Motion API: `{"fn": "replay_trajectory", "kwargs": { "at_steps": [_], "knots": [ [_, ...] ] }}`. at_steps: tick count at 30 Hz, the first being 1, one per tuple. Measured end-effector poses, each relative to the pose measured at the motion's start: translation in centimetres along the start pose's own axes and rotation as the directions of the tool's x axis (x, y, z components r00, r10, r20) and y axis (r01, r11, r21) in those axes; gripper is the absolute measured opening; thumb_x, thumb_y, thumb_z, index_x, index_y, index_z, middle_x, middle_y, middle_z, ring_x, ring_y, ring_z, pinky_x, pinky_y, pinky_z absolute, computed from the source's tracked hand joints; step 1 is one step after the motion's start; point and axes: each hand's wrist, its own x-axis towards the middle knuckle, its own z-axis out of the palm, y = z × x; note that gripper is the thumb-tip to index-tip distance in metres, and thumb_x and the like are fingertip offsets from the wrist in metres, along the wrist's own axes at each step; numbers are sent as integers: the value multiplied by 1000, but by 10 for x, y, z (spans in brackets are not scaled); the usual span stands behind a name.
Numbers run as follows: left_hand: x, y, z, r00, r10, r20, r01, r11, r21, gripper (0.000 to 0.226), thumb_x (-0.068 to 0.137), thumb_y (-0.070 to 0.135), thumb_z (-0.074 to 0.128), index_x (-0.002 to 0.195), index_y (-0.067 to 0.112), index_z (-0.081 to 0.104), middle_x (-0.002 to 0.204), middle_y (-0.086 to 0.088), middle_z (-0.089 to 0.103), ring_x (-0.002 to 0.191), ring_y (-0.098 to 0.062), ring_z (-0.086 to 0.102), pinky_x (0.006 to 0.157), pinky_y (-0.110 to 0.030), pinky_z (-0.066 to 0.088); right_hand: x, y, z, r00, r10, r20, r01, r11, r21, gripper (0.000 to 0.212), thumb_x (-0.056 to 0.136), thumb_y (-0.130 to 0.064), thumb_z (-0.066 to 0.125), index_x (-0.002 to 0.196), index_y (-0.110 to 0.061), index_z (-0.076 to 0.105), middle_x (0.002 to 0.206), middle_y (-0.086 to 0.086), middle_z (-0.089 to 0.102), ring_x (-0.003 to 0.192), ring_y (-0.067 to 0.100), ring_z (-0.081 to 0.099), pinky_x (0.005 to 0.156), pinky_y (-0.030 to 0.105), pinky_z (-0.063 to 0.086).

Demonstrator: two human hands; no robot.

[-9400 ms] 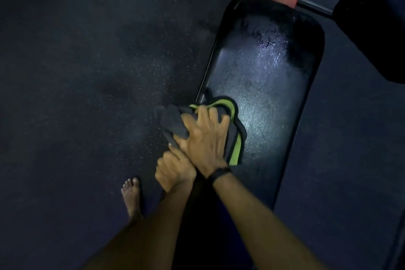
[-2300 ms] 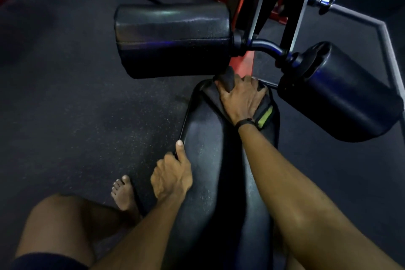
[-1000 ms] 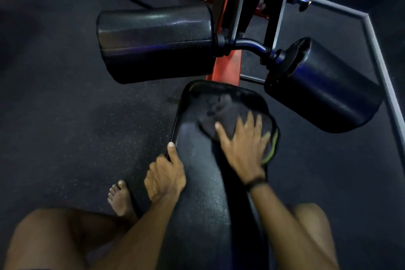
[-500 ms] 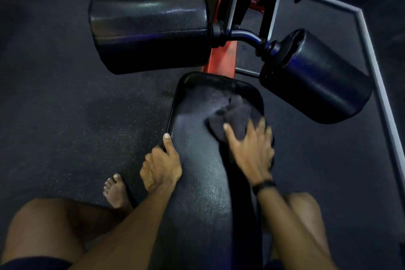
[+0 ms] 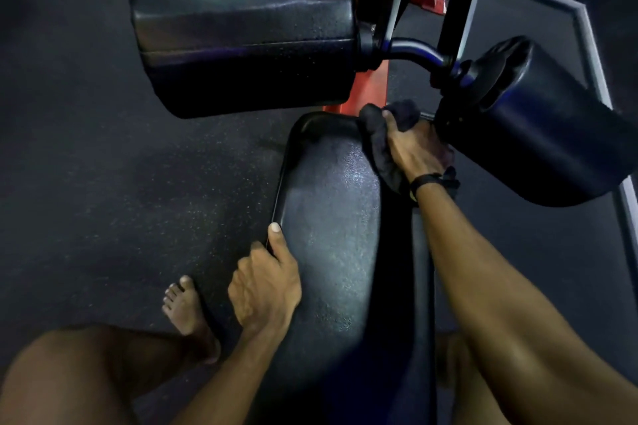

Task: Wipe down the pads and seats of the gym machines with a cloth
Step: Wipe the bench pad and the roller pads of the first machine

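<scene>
**Gym bench station, head view: items left to right of the bench**

1. Dark speckled rubber floor [image 5: 103, 166]. Lies to the left of the long black padded vinyl bench seat [image 5: 331, 217] and shows again to its right.

2. Bare foot [image 5: 184, 307]. Flat on the floor, just left of the bench, toes pointing up the frame. A bare knee sits below it at the frame's lower left corner.

3. Large black cylindrical roller pad [image 5: 241, 41]. Above and beyond the bench's far end, on its left side, lying crosswise.

4. Left hand [image 5: 266, 286]. On the bench's left edge, about midway along. Grip: fingers curled over the rim, thumb laid straight along the top surface.

5. Bench seat. Runs from bottom centre up to the machine; its surface shines with a grainy sheen.

6. Red steel machine frame [image 5: 369, 86] with black uprights. Directly beyond the bench's far end, between the two rollers.

7. Dark grey bunched cloth [image 5: 379, 141]. At the bench's far right corner, folds hanging over the edge.

8. Right hand [image 5: 414, 148]. At the same corner. Grip: closed round the cloth, bunching it. A black wristband circles the wrist.

9. Second black roller pad [image 5: 538, 128]. Right of the bench's far end, angled, just beside the right hand's knuckles; actual contact cannot be told.
</scene>
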Motion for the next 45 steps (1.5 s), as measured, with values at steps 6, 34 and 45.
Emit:
{"fn": "replay_trajectory", "kwargs": {
  "at_steps": [6, 34, 45],
  "knots": [
    [-1, 3, -2, 1000, -11, 14, 11, 1000, 23, 76, 100, 62, 10, 102, 9, 66, 94, -14, 68, 90, -33, 65, 77, -40, 40, -15, -69, 25, 910, -402, 104, 414, 897, -154, 72, 88, -77, 44, 120, -17, 66, 117, 18, 68, 111, 39, 62, 90, 43, 47],
    [-24, -21, -8, 982, -52, -180, 16, 980, -197, 81, 96, 67, 7, 154, 16, 30, 153, -13, 43, 131, -34, 50, 109, -50, 33, -131, -13, 55, 761, -649, -9, 647, 760, -66, 58, 82, -58, 49, 123, -21, 68, 139, 0, 59, 136, 27, 45, 114, 70, 13],
    [-14, -19, -11, 997, -10, -71, 14, 999, 52, 73, 98, 60, 6, 159, 19, 14, 161, -18, 27, 131, -40, 49, 110, -59, 30, -192, 34, 34, 818, -574, -43, 572, 819, -37, 50, 86, -50, 64, 124, -17, 68, 137, 3, 62, 138, 28, 46, 116, 67, 19]
  ]
}}
